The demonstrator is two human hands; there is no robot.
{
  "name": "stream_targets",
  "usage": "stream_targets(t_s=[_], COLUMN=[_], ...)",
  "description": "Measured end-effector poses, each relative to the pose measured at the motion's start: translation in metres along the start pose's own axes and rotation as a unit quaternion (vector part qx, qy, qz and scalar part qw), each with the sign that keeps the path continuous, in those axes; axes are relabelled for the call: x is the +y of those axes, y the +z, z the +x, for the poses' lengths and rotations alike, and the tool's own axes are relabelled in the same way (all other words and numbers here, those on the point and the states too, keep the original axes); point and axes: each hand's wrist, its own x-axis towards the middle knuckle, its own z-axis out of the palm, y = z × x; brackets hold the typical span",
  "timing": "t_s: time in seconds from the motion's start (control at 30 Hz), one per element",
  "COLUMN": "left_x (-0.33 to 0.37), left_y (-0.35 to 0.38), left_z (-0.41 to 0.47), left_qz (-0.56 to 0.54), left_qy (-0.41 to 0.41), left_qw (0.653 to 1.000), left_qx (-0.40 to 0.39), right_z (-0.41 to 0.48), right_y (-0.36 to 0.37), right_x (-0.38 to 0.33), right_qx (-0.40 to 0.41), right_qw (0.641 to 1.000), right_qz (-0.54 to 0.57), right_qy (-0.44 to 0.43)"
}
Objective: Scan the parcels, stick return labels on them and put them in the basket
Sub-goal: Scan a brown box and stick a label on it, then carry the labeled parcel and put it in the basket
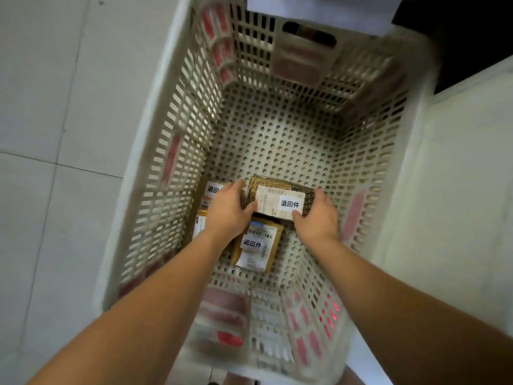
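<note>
Forearms [144, 298] reach into basket [140, 151] | left hand [226, 211], right hand [319, 218] grasp labelled box [277, 201] by its ends | likely light, stiff cardboard; ends give firm hold

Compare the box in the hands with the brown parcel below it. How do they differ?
The box is dark with printed lettering; the parcel is plain brown. The left hand and right hand hold the box by its ends; the parcel lies unheld on the basket floor. Both carry a barcode label and a white return sticker.
</note>
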Motion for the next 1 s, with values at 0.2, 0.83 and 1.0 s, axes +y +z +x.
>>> stream_targets(t_s=[0.2,0.83,1.0], left_x=[0.061,0.301,0.38], left_y=[-0.136,-0.452,-0.439], left_z=[-0.048,-0.387,-0.463], left_qz=[0.195,0.26,0.262], left_qy=[0.127,0.26,0.296], left_qw=[0.972,0.917,0.895], left_qx=[0.034,0.153,0.207], right_z=[-0.083,-0.484,-0.554], right_y=[-0.113,-0.497,-0.556], right_x=[-0.057,-0.105,-0.03], right_qx=[0.011,0.223,0.277], right_qw=[0.979,0.954,0.944], right_qz=[-0.137,-0.095,-0.088], right_qy=[-0.15,-0.175,-0.159])
